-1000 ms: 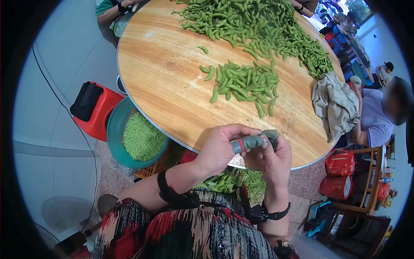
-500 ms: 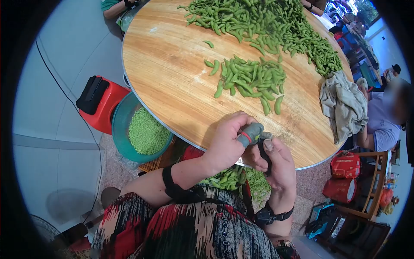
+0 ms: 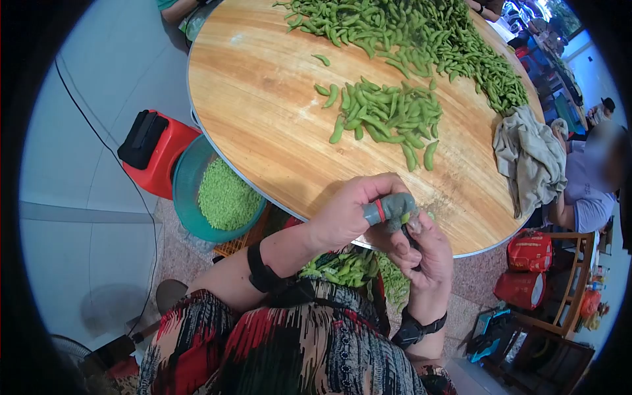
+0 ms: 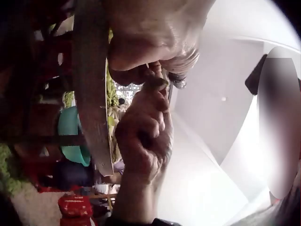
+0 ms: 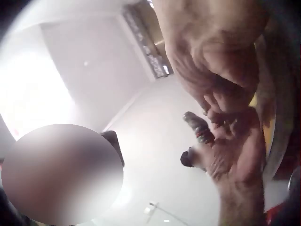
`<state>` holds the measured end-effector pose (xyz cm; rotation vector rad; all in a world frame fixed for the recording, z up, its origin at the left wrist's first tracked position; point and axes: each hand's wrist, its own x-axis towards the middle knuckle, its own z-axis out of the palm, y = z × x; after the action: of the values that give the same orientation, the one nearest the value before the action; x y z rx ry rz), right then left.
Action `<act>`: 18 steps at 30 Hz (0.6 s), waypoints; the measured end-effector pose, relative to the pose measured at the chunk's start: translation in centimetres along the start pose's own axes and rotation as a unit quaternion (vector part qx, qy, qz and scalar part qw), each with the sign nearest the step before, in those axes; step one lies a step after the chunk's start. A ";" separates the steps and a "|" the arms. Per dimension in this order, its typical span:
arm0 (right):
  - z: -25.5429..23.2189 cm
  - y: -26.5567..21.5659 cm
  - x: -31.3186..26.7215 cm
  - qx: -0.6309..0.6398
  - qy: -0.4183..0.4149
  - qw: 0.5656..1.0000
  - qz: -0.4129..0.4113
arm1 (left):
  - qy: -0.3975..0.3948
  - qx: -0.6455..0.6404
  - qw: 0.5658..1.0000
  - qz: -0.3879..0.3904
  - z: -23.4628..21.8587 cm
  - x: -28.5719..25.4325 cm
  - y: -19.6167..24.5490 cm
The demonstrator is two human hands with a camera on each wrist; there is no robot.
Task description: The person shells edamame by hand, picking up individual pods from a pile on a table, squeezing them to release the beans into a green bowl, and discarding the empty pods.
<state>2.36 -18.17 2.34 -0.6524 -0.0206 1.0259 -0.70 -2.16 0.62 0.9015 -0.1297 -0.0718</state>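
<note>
My left hand (image 3: 342,214) and right hand (image 3: 431,253) meet over the near edge of the round wooden table (image 3: 263,125). Between their fingertips they pinch a green soybean pod (image 3: 405,218), mostly covered by the fingers. A grey cover with a red band sheathes my left thumb, and a pale cover caps the right thumb. In the left wrist view the right hand (image 4: 143,129) has its fingers curled. Past the hands, a small heap of soybean pods (image 3: 388,118) lies on the table, with a larger pile (image 3: 408,33) behind it.
A teal basket (image 3: 186,197) of shelled beans stands on the floor at left, beside a red container (image 3: 158,158). More pods (image 3: 342,266) lie below the table edge. A grey cloth (image 3: 530,158) drapes the table's right side, near a seated person (image 3: 586,178).
Half a second ago the fingertips were slightly apart; now they meet round the pod, with the right fingers more curled. The table view has shifted slightly right and up.
</note>
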 end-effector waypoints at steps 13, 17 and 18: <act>0.4 -0.8 2.6 -0.480 0.163 0.850 -0.143 | 0.160 0.312 0.936 -0.028 -0.4 0.9 1.7; -0.5 -4.6 5.1 -0.697 0.311 0.607 -0.223 | 0.166 0.348 0.922 -0.004 -1.9 1.0 1.8; -0.4 -5.1 5.4 -0.764 0.338 0.489 -0.250 | 0.149 0.358 0.921 -0.029 -2.0 0.8 1.8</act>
<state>9.42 -15.83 3.09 -2.4992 -0.4583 -0.2152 0.36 0.41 0.84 1.6368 0.1710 0.0664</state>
